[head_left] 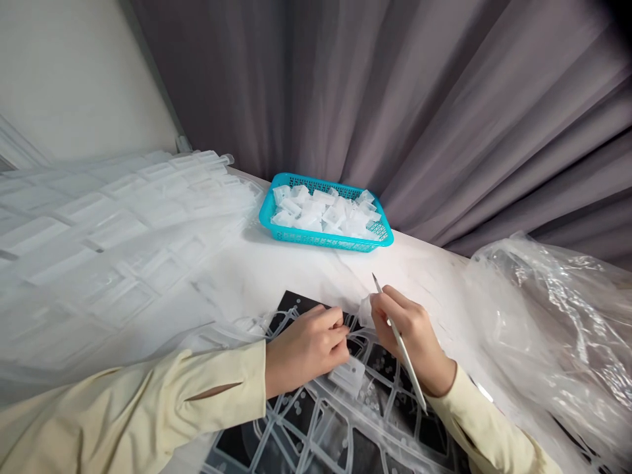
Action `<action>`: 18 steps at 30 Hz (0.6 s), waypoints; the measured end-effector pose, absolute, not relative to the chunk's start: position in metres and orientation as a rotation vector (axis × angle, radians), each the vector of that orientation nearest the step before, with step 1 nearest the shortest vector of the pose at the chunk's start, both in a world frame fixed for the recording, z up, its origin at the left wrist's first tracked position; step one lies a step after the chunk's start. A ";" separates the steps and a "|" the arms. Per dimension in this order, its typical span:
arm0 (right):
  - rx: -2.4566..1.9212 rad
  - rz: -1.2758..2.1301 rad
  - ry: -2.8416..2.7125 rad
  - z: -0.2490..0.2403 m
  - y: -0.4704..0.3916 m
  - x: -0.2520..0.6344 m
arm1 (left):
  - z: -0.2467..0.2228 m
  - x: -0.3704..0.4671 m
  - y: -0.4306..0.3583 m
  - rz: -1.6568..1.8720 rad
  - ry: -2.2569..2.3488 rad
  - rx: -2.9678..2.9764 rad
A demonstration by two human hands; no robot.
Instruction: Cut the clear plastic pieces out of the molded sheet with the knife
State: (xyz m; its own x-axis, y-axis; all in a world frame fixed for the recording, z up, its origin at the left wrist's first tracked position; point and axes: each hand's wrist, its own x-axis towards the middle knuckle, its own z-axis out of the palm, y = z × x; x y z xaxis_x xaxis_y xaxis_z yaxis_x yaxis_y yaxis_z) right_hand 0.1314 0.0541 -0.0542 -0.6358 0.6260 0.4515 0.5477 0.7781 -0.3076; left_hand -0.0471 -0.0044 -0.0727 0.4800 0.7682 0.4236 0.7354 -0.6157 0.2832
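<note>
My right hand [407, 326] is closed around a slim white craft knife [405, 359], its dark pointed tip facing up and away. A translucent white plastic piece [366, 311] shows beside the fingers of that hand. To the left, my left hand [313, 342] is closed, its fingertips pinching part of a translucent plastic runner frame [320, 395]; the exact grip is partly hidden. Another small translucent plastic part [348, 376] lies just below the left fingers. Beneath both hands is a black mat [301, 411], covered by frame strips and scattered small clear bits.
A blue basket [323, 242] full of small translucent parts stands behind the mat. Many stacked translucent frames [99, 243] fill the left side of the white table [419, 263]. Crumpled clear plastic bags [548, 329] lie at the right. Grey curtains [345, 85] hang behind.
</note>
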 end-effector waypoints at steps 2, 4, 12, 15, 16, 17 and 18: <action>-0.888 0.205 -2.386 -0.055 0.057 0.133 | -0.073 -0.047 -0.005 0.811 1.348 2.630; -0.922 0.207 -2.341 -0.057 0.060 0.134 | -0.074 -0.047 -0.005 0.805 1.340 2.645; -1.005 0.225 -2.149 -0.059 0.070 0.139 | -0.070 -0.046 -0.004 0.807 1.328 2.680; -1.067 0.115 -2.083 -0.059 0.078 0.143 | -0.070 -0.047 -0.005 0.817 1.283 2.695; -1.102 0.073 -2.041 -0.059 0.081 0.145 | -0.069 -0.047 -0.006 0.816 1.263 2.703; -1.141 0.058 -1.989 -0.058 0.084 0.147 | -0.069 -0.047 -0.006 0.812 1.253 2.707; -1.178 0.089 -1.935 -0.056 0.085 0.148 | -0.069 -0.047 -0.007 0.807 1.254 2.702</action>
State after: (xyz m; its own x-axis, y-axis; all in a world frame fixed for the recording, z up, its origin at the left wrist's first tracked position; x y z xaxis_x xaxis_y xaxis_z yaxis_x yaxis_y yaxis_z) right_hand 0.1483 0.0852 -0.0560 -0.1984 0.7581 0.6213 0.6975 0.5545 -0.4539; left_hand -0.0468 -0.0067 -0.0691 0.5331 0.7256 0.4351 0.6966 -0.6683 0.2610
